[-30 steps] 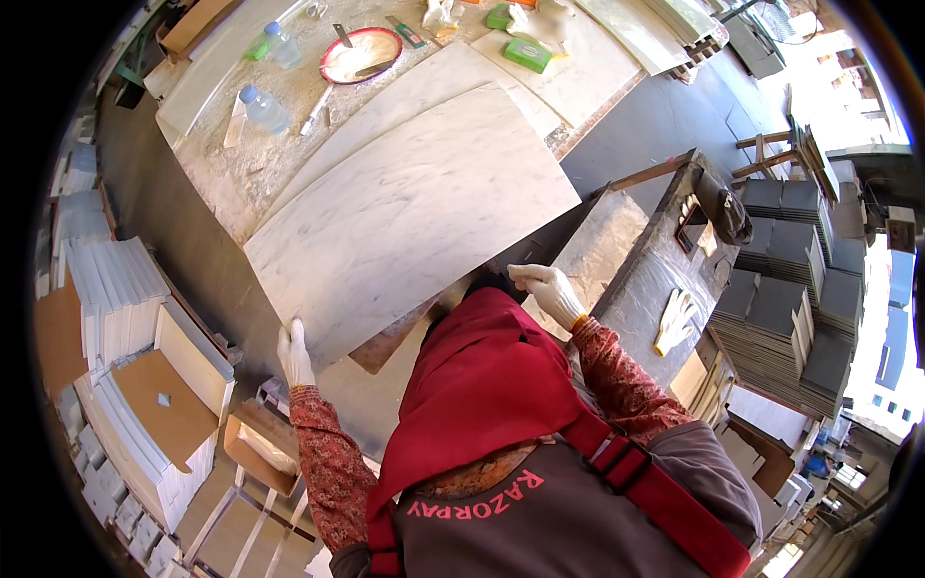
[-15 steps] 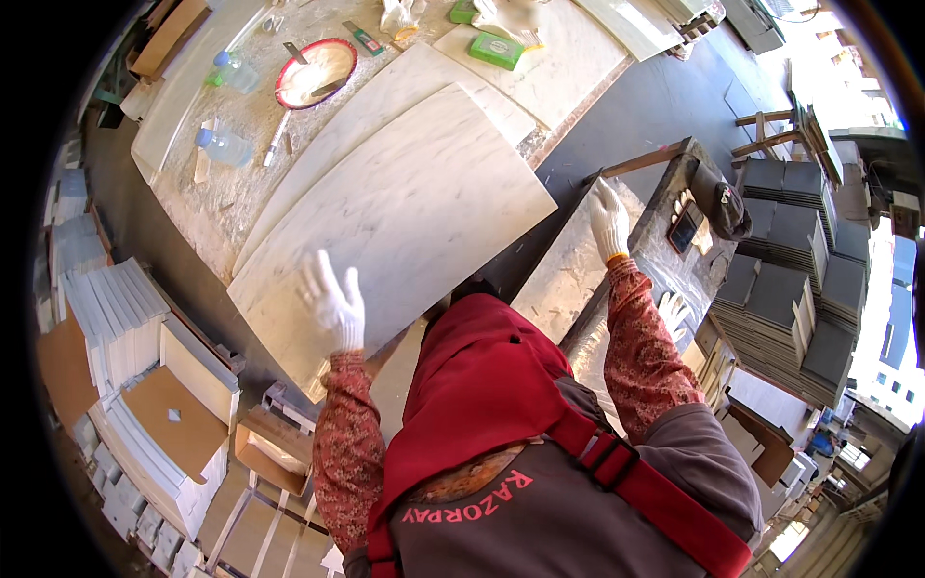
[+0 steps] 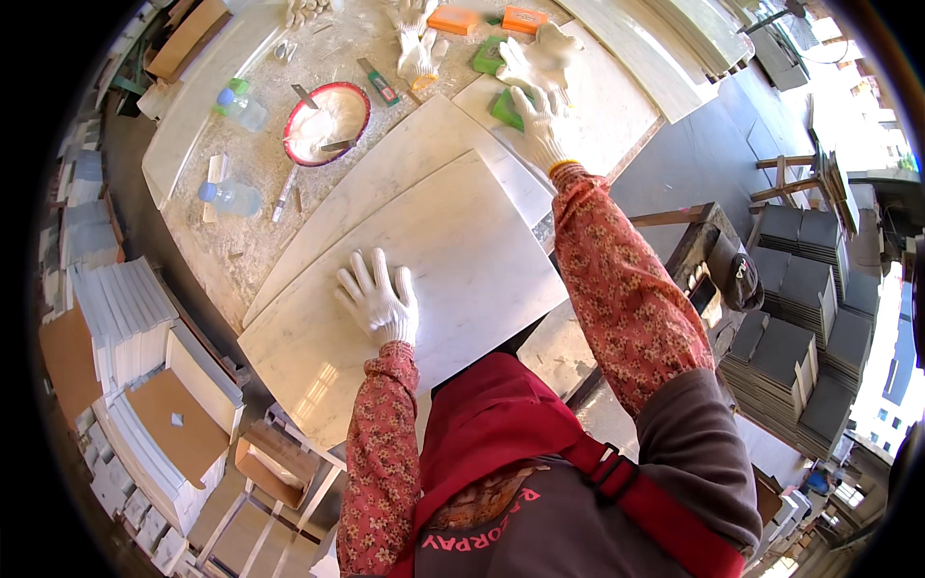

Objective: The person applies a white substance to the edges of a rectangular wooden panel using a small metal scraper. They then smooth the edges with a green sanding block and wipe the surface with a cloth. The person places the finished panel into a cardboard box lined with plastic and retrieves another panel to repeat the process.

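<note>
My left hand (image 3: pixel 378 297), in a white knitted glove, lies with spread fingers on a pale, grey-veined marble slab (image 3: pixel 462 250). This slab has a curved edge and overlaps another pale slab (image 3: pixel 395 144) beneath it. My right hand (image 3: pixel 545 133), gloved too, reaches over the far slabs. Its fingers are stretched beside a green rectangular block (image 3: pixel 505 109) and partly cover it; I see no grip around it. A second green block (image 3: pixel 489 55) and a loose-looking white glove (image 3: pixel 525 69) lie just beyond.
A red-rimmed bowl (image 3: pixel 290 135) of white paste holds putty knives. Nearby are plastic bottles (image 3: pixel 236 198), a green-handled cutter (image 3: pixel 379 83), gloves (image 3: pixel 418 56) and orange boxes (image 3: pixel 453 19). Stacked dark tiles (image 3: pixel 780 275) stand right, white panels (image 3: pixel 125 308) left. A side bench (image 3: pixel 554 352) carries a cap (image 3: pixel 734 275).
My right hand has moved from the side bench up to the green block. My left hand has come down flat on the slab, farther right. The view has shifted, showing orange boxes.
</note>
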`<state>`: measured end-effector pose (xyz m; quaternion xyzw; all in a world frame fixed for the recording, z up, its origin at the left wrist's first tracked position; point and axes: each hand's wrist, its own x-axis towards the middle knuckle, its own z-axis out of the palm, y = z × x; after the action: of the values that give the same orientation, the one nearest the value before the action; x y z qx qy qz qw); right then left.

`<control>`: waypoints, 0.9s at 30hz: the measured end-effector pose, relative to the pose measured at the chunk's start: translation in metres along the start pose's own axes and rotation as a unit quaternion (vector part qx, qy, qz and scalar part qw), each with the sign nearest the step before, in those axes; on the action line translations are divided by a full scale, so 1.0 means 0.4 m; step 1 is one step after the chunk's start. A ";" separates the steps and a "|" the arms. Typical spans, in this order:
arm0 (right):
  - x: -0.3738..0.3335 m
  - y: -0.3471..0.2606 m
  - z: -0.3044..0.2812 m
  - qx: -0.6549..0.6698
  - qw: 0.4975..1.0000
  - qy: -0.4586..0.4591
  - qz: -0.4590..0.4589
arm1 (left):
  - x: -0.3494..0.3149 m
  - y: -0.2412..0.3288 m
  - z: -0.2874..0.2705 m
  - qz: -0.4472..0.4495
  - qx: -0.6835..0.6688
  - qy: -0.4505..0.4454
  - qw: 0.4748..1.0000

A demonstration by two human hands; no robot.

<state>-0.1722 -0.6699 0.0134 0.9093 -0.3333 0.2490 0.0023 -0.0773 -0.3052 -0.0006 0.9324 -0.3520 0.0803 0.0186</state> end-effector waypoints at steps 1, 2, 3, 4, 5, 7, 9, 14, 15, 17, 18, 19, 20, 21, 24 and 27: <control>0.024 0.004 0.016 -0.009 1.000 -0.013 -0.016 | 0.005 0.003 0.002 0.001 -0.001 -0.002 1.000; 0.038 0.008 0.031 -0.017 0.999 -0.027 -0.032 | 0.003 0.005 0.002 0.002 -0.002 -0.005 1.000; 0.047 0.018 0.040 -0.042 0.997 -0.043 -0.039 | 0.005 0.005 0.001 0.006 -0.004 -0.008 1.000; 0.038 0.008 0.037 -0.041 0.997 -0.042 -0.045 | 0.000 0.005 0.001 0.004 -0.003 -0.007 1.000; 0.028 0.005 0.029 -0.041 0.997 -0.040 -0.048 | 0.001 0.006 0.002 0.004 -0.003 -0.006 1.000; -0.006 -0.033 -0.037 -0.015 0.999 -0.003 -0.029 | -0.006 0.004 0.003 -0.004 -0.001 -0.019 1.000; -0.105 -0.035 -0.153 0.090 0.988 -0.041 0.118 | -0.002 0.007 -0.004 -0.010 -0.006 -0.038 0.999; -0.546 0.012 -0.278 0.456 0.724 0.065 0.513 | -0.010 0.001 0.010 -0.013 0.001 -0.017 1.000; -0.636 -0.015 -0.281 0.444 0.705 0.065 0.549 | -0.013 -0.004 0.010 -0.010 0.005 -0.016 1.000; -0.729 -0.080 -0.306 0.443 0.655 0.071 0.608 | -0.011 -0.009 0.009 -0.012 0.011 -0.025 1.000; -0.748 -0.120 -0.307 0.453 0.623 0.077 0.632 | -0.009 -0.012 0.008 -0.012 0.012 -0.029 0.999; -0.756 -0.140 -0.305 0.461 0.595 0.076 0.654 | -0.011 -0.015 0.013 -0.010 0.016 -0.020 1.000; -0.742 -0.160 -0.308 0.458 0.593 0.109 0.654 | -0.008 -0.011 0.013 -0.007 0.020 -0.022 1.000; -0.762 -0.158 -0.270 0.448 0.609 0.132 0.641 | -0.009 -0.012 0.009 -0.004 0.023 -0.022 0.999; -0.684 -0.203 -0.312 0.389 0.657 0.111 0.636 | 0.009 0.031 -0.049 0.052 -0.019 0.025 0.998; -0.697 -0.282 -0.256 0.270 0.675 0.111 0.677 | 0.002 0.055 -0.050 0.037 0.012 0.053 0.998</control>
<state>-0.3321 -0.3958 -0.0055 0.3616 -0.7732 0.3607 -0.3759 -0.0941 -0.3205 0.0188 0.9132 -0.3839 0.1347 0.0235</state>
